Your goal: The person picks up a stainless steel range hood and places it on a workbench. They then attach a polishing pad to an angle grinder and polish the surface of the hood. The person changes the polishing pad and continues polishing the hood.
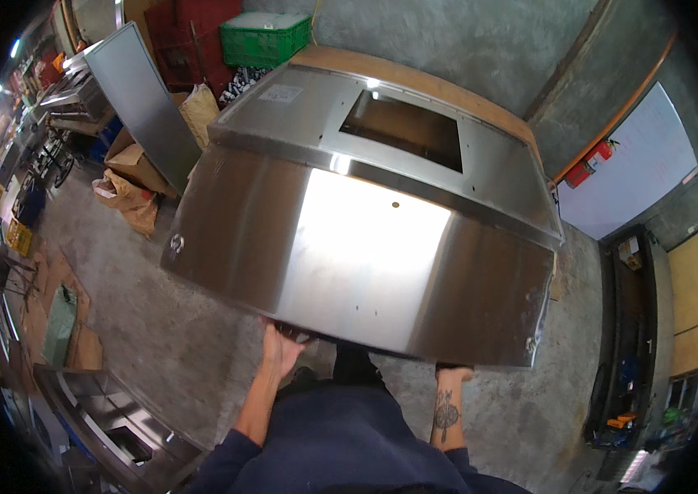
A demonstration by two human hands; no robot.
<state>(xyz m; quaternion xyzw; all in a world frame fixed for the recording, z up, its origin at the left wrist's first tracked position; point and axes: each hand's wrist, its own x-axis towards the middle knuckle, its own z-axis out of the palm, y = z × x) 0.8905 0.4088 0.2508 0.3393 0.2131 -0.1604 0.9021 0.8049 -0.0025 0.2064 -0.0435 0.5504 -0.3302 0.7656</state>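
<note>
A large stainless-steel box with a sloping front, which looks like a kitchen exhaust hood [365,247], fills the middle of the view. Its upper panel has a rectangular cut-out and a pale label. My left hand [281,347] grips the near lower edge left of centre, thumb spread and fingers tucked under the metal. Farther right, my right hand [453,375] holds the same edge from below, its fingers mostly hidden by the sheet. Both forearms reach forward from my body. What bears the hood's far side is hidden.
Behind the hood are a wooden board [415,81] and a green crate [265,41]. A leaning grey panel [139,103] and paper sacks [126,202] stand left. At right are a fire extinguisher [588,165] and dark shelving [633,329]. Metal sheetwork [110,420] lies lower left.
</note>
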